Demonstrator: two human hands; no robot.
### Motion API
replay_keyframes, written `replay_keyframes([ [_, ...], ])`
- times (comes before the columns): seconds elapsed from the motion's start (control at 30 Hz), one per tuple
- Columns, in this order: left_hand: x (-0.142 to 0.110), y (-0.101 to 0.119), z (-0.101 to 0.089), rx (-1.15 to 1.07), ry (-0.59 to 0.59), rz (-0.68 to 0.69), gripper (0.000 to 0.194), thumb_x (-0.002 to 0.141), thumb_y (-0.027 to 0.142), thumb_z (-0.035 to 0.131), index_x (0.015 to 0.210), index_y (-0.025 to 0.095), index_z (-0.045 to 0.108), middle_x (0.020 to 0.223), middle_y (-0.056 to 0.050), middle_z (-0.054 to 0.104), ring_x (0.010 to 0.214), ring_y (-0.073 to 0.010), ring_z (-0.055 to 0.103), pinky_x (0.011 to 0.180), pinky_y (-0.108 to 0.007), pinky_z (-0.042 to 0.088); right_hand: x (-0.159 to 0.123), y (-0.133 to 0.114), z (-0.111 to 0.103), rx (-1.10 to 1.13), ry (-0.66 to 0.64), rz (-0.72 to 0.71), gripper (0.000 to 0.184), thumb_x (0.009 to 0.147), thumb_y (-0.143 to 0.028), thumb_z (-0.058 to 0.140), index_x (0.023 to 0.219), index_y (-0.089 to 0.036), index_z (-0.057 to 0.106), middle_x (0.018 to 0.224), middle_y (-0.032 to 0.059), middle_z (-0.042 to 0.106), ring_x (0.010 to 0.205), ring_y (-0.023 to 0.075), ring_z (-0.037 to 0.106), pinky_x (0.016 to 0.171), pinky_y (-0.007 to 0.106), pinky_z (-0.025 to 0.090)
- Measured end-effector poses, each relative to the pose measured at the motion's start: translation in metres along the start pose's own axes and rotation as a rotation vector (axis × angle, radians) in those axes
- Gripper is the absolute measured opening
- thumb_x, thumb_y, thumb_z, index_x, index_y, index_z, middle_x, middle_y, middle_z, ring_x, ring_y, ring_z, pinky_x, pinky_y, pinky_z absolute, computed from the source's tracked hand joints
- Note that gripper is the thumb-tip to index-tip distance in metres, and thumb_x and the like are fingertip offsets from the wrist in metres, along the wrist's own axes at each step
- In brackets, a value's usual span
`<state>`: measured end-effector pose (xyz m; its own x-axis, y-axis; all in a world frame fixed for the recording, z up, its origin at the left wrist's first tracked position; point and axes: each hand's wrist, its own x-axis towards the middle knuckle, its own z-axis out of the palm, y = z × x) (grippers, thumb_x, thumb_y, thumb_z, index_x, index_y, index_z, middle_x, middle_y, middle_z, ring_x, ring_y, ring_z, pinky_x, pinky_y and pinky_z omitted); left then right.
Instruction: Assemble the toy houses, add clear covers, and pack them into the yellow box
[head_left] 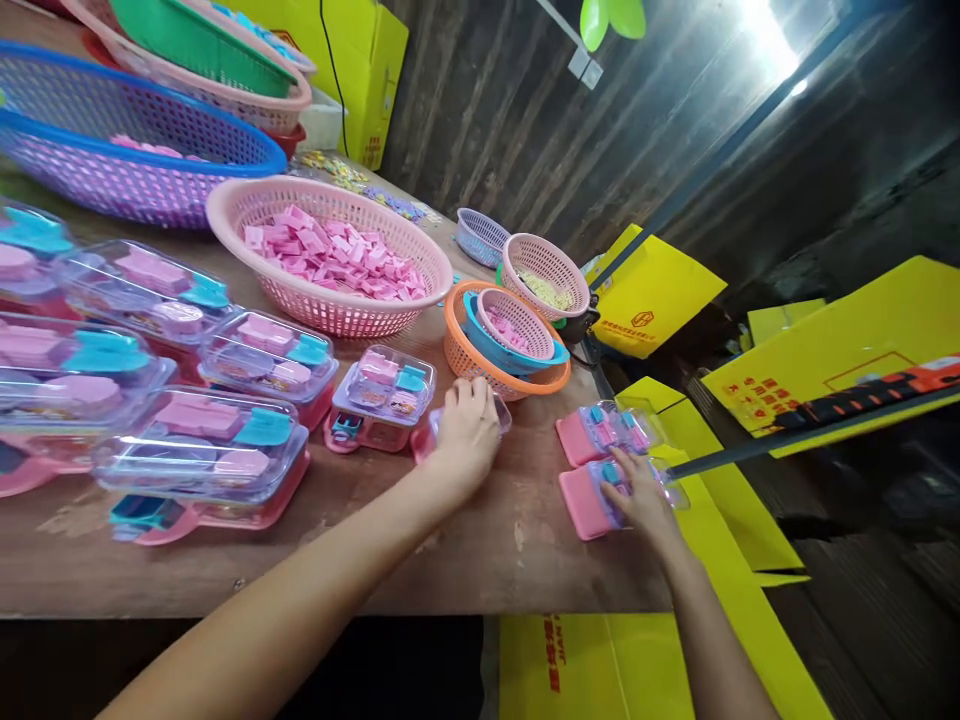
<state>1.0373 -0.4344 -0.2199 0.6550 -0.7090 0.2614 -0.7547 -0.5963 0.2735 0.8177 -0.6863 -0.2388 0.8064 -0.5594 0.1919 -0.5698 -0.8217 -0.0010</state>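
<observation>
My left hand (469, 430) is curled over a small pink case with a clear lid (426, 437), gripping it from above and hiding most of it. A similar case (384, 398), with pink and blue pieces under its lid, stands just to the left. On the right, my right hand (637, 497) has its thumb and fingers around the lidded part of another pink case (583, 503). One more pink case (576, 437) lies right behind that one, close to its side.
Several larger lidded cases (202, 450) fill the left side. Behind stand a pink basket of pink pieces (330, 312), a blue-rimmed basket (187, 190) and an orange basket (465, 360) with nested bowls. Yellow cartons (705, 480) and a slanted grey bar (817, 430) border the right table edge.
</observation>
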Motion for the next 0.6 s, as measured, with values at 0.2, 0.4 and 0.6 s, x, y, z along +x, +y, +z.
replay_keyframes([
  [0.2, -0.047, -0.014, 0.003, -0.439, -0.266, 0.163, 0.103, 0.053, 0.061, 0.073, 0.135, 0.01, 0.035, 0.127, -0.021, 0.043, 0.115, -0.0364, 0.044, 0.089, -0.047, 0.044, -0.016, -0.087, -0.006, 0.415, 0.205, -0.045, 0.055, 0.088, -0.042, 0.043, 0.139, -0.024, 0.032, 0.135, 0.0113, 0.043, 0.119, 0.026, 0.044, 0.1, 0.048, 0.036],
  [0.4, -0.078, -0.026, 0.08, -0.967, -0.121, 0.186, 0.127, 0.053, 0.045, 0.078, 0.144, 0.022, -0.007, 0.145, -0.017, 0.018, 0.136, -0.031, 0.02, 0.108, -0.051, 0.025, -0.039, -0.184, 0.0, 0.767, -0.081, -0.137, 0.049, 0.09, -0.041, 0.042, 0.136, -0.026, 0.035, 0.139, 0.0054, 0.039, 0.129, 0.0195, 0.036, 0.109, 0.039, 0.03],
  [0.6, -0.115, 0.01, 0.104, -0.956, -0.001, 0.098, 0.138, 0.049, 0.049, 0.08, 0.141, 0.023, -0.021, 0.149, -0.019, 0.008, 0.138, -0.0362, 0.007, 0.108, -0.063, 0.011, -0.044, -0.169, -0.007, 0.696, -0.201, -0.181, 0.045, 0.089, -0.039, 0.041, 0.133, -0.028, 0.036, 0.137, 0.0038, 0.041, 0.127, 0.019, 0.038, 0.108, 0.039, 0.031],
])
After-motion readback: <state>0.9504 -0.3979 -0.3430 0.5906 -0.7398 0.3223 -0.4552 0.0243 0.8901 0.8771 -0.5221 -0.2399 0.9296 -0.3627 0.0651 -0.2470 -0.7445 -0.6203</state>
